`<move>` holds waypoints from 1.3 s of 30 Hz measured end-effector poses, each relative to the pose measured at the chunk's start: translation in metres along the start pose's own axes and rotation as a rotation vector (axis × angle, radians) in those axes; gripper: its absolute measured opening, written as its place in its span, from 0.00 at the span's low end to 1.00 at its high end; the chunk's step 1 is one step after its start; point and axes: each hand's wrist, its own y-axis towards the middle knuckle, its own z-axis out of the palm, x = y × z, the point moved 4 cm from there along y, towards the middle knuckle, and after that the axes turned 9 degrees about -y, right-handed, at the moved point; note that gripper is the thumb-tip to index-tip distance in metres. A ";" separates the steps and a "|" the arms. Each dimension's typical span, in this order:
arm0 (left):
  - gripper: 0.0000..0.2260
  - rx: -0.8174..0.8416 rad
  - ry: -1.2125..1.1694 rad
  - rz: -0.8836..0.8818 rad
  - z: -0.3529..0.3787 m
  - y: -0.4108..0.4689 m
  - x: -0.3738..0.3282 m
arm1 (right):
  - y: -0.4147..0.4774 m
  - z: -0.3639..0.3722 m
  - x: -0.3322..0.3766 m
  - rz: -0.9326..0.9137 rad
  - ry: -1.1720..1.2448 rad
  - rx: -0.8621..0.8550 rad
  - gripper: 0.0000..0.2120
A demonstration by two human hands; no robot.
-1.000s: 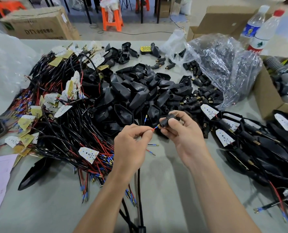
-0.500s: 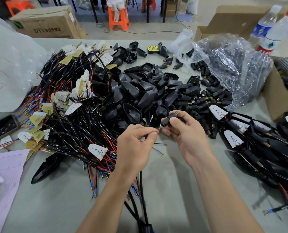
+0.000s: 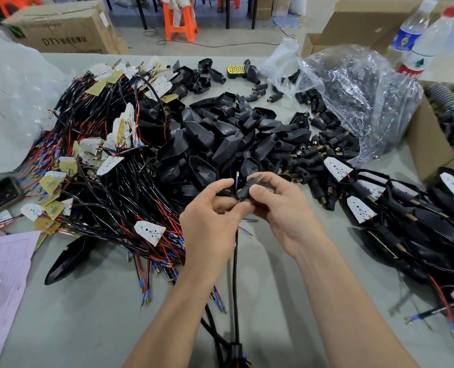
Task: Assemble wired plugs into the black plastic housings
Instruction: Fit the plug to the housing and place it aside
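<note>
Because the join is small and fiddly, we hold it up off the worktop point(image 3: 88, 314), between the two hands and close under the eyes, just in front of the pile of black housings point(image 3: 220, 136) where it will go next. The stock seems laid out for reach. The wire looms point(image 3: 109, 181) lie heaped to the left and loose plugs spill from the clear bag point(image 3: 353, 88) beyond the housings. The finished pieces point(image 3: 406, 221) lie to the right, out of the way.

The right hand point(image 3: 281, 205) steadies the little black plug point(image 3: 247, 188). Its fingers point(image 3: 271, 181) curl over the body and the thumb closes beneath, so the brass end points up and away and the back faces the other hand. The left hand point(image 3: 210, 216) does the feeding, with thumb and forefinger pinched narrow on a thin wire point(image 3: 237, 177). The wire's blue-sleeved tip stands up just beside the plug. We cannot tell whether another lead already sits inside, since the fingers hide the mouth. The black cable point(image 3: 236, 274) hangs slack from under the left palm toward the near edge, which we judge spares the pinch any drag.

Both forearms come in from the near edge and converge. The wrists are lifted, the backs of the hands face us, and the fingertips nearly touch around the plug.
</note>
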 end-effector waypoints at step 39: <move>0.08 0.204 0.033 -0.166 -0.004 -0.006 0.011 | -0.004 -0.008 -0.009 0.039 0.031 -0.002 0.08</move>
